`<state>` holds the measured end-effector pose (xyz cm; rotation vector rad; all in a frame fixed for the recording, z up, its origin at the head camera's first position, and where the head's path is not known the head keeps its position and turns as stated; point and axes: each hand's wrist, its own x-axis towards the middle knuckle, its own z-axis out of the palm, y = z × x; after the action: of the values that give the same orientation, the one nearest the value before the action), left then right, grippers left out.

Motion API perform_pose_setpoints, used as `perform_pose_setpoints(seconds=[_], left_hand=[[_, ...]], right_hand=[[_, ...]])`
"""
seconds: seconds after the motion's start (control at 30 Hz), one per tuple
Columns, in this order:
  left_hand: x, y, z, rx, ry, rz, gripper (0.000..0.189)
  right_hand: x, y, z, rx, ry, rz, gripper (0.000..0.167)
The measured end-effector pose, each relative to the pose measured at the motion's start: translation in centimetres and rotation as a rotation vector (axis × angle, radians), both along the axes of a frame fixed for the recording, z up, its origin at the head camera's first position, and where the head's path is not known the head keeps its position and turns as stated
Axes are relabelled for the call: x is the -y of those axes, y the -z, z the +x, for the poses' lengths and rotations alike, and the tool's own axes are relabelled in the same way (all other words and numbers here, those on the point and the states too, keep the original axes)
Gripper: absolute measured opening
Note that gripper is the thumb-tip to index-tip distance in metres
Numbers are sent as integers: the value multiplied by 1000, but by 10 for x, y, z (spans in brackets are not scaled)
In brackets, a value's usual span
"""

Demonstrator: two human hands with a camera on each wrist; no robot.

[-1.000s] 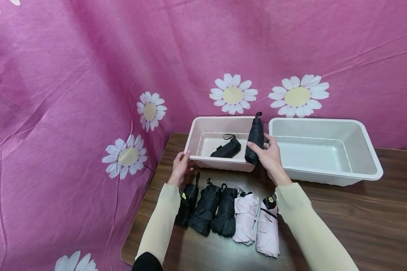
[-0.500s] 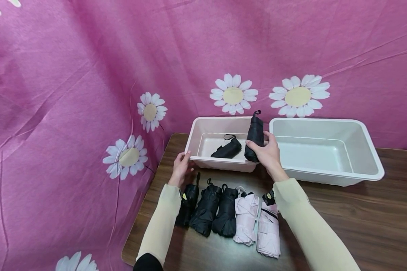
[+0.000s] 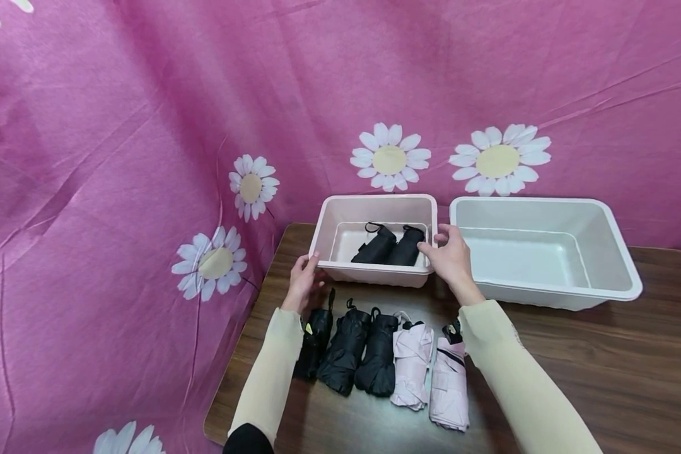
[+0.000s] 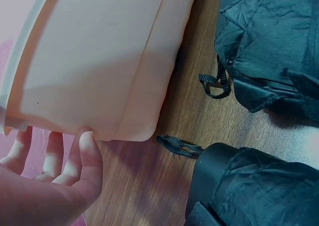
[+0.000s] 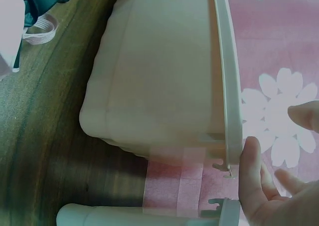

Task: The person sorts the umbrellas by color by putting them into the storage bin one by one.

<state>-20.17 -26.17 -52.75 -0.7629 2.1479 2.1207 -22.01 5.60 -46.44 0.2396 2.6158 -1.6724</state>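
Backdrop cloth [image 3: 147, 113] of pink fabric printed with white daisies hangs behind a dark wooden table [image 3: 601, 378]. At the table's far side stand two tubs side by side, close but apart: a larger white tub [image 3: 613, 277] on the right and a smaller pink tub [image 3: 374, 274] on the left. Inside the pink tub lie two folded black umbrellas [image 3: 388, 247], touching each other, straps toward the backdrop. Nearer the person, a row of five folded umbrellas lies on the table — three black umbrellas [image 3: 346, 350] on the left, then two pink umbrellas [image 3: 428, 372] on the right. The right hand [image 3: 451, 260] rests at the pink tub's near right corner, fingers loosely extended against the rim and gripping nothing; the umbrellas in the tub lie just beside its fingertips. The left hand [image 3: 303, 280] touches the tub's near left corner — in the left wrist view its fingers [image 4: 89, 151] are relaxed, tips against the tub's lower edge.
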Motion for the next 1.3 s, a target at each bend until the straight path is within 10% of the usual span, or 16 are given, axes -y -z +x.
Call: perform_pose_setpoints(seconds=[1.3], left_hand=[[-4,-1,1,-37,-12,20,36]], right_hand=[[-20,-34,55,-162,-29,-179,52]])
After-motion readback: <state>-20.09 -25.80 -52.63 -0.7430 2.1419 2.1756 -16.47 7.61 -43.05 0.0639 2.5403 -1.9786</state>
